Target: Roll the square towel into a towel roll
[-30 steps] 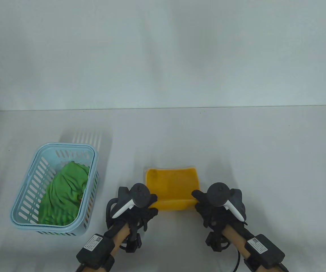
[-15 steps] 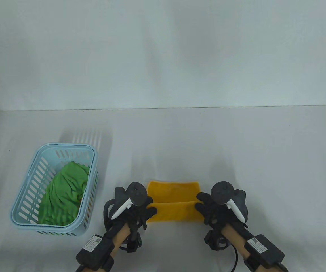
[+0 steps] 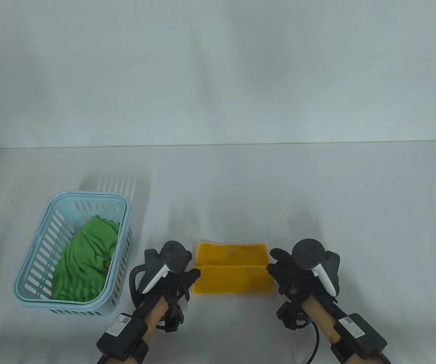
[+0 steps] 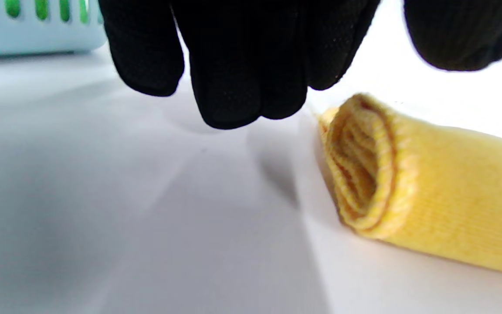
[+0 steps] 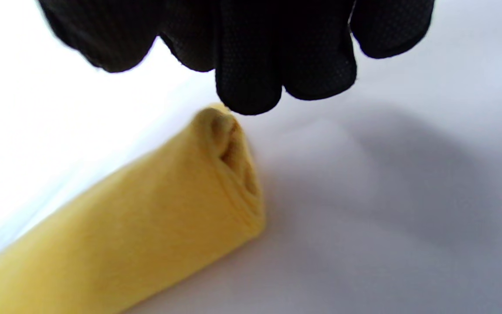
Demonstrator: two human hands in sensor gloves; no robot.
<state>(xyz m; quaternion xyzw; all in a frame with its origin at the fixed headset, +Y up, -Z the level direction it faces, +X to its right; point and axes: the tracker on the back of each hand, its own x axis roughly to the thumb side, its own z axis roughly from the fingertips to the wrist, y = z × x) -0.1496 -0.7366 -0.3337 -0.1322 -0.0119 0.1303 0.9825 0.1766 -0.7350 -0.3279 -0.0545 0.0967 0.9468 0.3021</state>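
Yellow towel [image 3: 233, 273] folded flat w/ layered ends; left hand [image 3: 178, 282], right hand [image 3: 288, 275] loose, holding nothing.

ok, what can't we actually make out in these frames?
- Basket contents under the green cloth: table view, the cloth covers them.
- Towel far end: each wrist view cuts it off at the frame edge.
- Left hand and right hand finger contact with the towel: table view, trackers hide it.
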